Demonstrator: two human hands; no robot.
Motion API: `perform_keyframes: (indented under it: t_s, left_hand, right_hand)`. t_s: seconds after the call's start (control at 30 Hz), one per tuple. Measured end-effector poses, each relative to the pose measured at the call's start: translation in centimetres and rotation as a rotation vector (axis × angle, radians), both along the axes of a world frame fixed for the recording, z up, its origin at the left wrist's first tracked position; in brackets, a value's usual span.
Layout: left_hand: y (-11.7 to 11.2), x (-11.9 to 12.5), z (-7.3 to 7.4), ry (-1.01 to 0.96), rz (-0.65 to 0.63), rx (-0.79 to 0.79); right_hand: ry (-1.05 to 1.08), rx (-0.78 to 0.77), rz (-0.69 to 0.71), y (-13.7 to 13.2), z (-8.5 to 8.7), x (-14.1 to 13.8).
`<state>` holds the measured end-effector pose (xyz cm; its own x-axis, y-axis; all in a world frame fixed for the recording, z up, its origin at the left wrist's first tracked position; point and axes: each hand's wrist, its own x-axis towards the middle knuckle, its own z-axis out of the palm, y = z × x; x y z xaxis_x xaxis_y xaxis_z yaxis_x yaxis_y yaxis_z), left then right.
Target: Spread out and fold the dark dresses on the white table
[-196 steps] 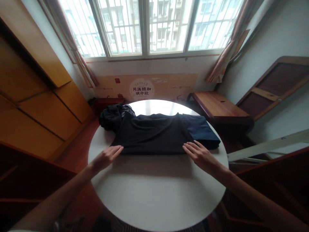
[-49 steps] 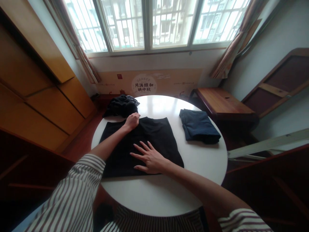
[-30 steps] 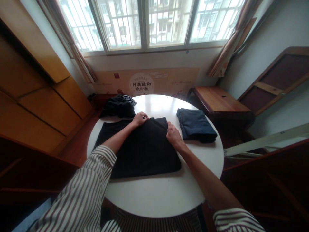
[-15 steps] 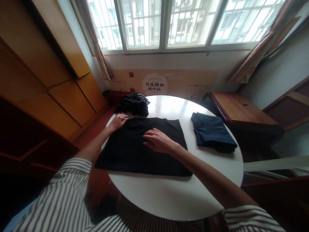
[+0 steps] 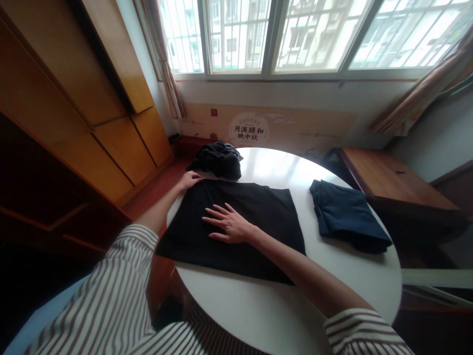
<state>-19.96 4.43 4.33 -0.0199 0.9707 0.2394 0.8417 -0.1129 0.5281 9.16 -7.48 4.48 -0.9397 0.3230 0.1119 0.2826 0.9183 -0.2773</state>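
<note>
A black folded garment [image 5: 254, 202] lies flat on the white round table [image 5: 229, 305], its lower left corner reaching past the table's edge. My right hand [image 5: 231, 224] rests palm down on the cloth's middle, fingers spread wide. At the garment's far left corner is my left hand [image 5: 189, 180], its fingers stretched over the edge of the cloth; the fingertips are small and partly hidden. Just beyond that corner sits a crumpled heap of dark clothes [image 5: 218, 160]. To the right lies a folded navy garment [image 5: 345, 217], touched by neither hand.
A brown wooden desk [image 5: 399, 175] stands beyond the table at the right. Yellow-brown cabinets [image 5: 121, 143] line the left side. Barred windows [image 5: 236, 39] with curtains fill the far wall, above a beige printed banner [image 5: 295, 123].
My right hand has slid left over the black garment, and its fingers have spread. My left hand stays at the far left corner. The whole view has turned slightly left.
</note>
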Motion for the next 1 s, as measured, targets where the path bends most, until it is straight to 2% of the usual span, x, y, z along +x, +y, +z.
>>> perform_keyframes:
  t_s: [0.1,0.13,0.17,0.23,0.3,0.33,0.43,0.63,0.77,0.83,0.87,0.9,0.93,1.0]
  left_hand:
    - [-1.0,2.3,0.7,0.082,0.068,0.077]
    - [-1.6,3.7,0.8,0.132,0.047,0.122]
    - [-2.2,5.3,0.8,0.182,-0.032,0.154]
    - [-3.5,8.6,0.7,0.263,-0.344,0.142]
    - [-4.3,11.3,0.3,0.307,-0.641,0.039]
    - [-4.3,12.3,0.1,0.332,-0.716,-0.016]
    - [-3.6,13.4,-0.4,0.418,-0.721,-0.119]
    - [-2.0,12.8,-0.6,0.498,-0.712,-0.157]
    - [-2.8,13.6,0.4,0.538,-0.663,-0.185]
    - [-3.3,14.7,1.1,0.551,-0.621,-0.192]
    - [-3.5,15.4,1.3,0.545,-0.615,-0.177]
    - [-3.6,16.3,1.5,0.532,-0.629,-0.153]
    - [-3.5,17.2,1.5,0.516,-0.66,-0.128]
    - [-3.1,19.0,1.3,0.492,-0.741,-0.113]
  right_hand:
    - [0.015,0.004,0.002,0.0,-0.1,-0.1]
    - [0.02,0.006,0.002,0.0,-0.2,-0.1]
    - [0.026,0.01,0.0,0.0,-0.2,-0.1]
    - [0.044,0.027,-0.003,0.0,-0.3,-0.2]
    - [0.062,0.056,-0.006,-0.2,-0.3,-0.2]
    - [0.069,0.072,-0.01,-0.4,-0.3,-0.2]
    - [0.071,0.094,-0.021,-1.2,-0.2,0.0]
    - [0.014,-0.009,0.048,-5.3,0.0,1.2]
    - [0.033,-0.105,0.21,-8.6,0.8,2.3]
    - [0.074,-0.172,0.333,-8.9,1.6,3.1]
    - [0.107,-0.2,0.351,-8.4,2.1,3.7]
    - [0.146,-0.214,0.313,-7.5,2.4,4.4]
    - [0.186,-0.208,0.212,-6.3,2.7,5.3]
    - [0.232,-0.136,-0.126,-3.1,2.8,7.5]
